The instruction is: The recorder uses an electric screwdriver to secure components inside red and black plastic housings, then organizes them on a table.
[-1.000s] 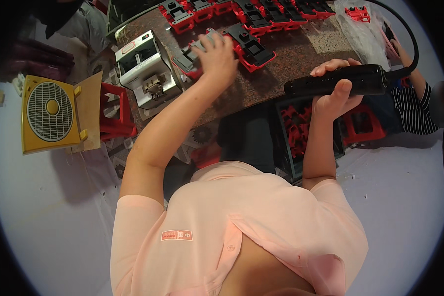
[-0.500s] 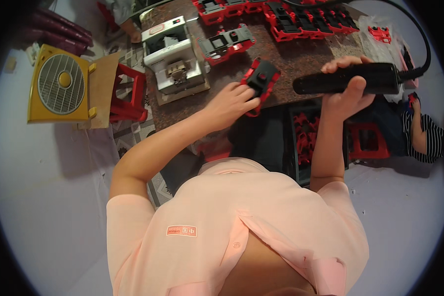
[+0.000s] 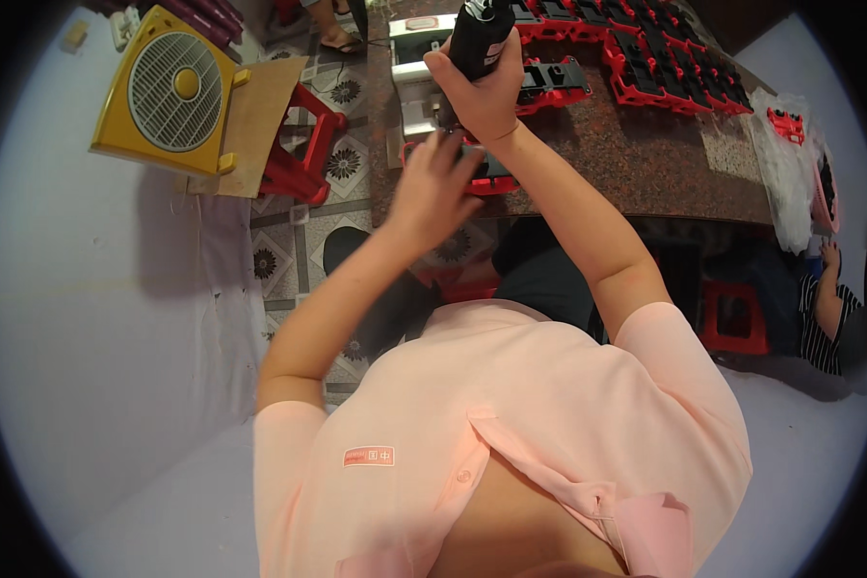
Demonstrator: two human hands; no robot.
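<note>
Head view, single frame. I see the right hand (image 3: 486,91) wrapped tight around a black power screwdriver (image 3: 479,34), fingers closed full round its barrel, tool held roughly upright with its tip pointing down toward the near-left part of the stone worktop (image 3: 636,154). The left hand (image 3: 432,188) sits just below and beside it, fingers spread loosely and laid on a red and black plastic housing (image 3: 488,173) that lies close to the worktop's near edge; I cannot tell whether those fingers pinch the part or only press it. Behind the tool, at the left end of the worktop, stands a grey metal fixture (image 3: 416,72), partly hidden by the right hand. A second red and black housing (image 3: 549,82) lies just right of the fixture. Rows of more red and black housings (image 3: 665,58) fill the far side of the worktop. Clear plastic bags (image 3: 785,183) hang over the right end. Off the worktop, to the left, a yellow box fan (image 3: 169,91) leans beside a red stool (image 3: 303,144) on the patterned tile floor (image 3: 289,250). At the right rim, another person's arm in a striped sleeve (image 3: 824,328) shows low down.
</note>
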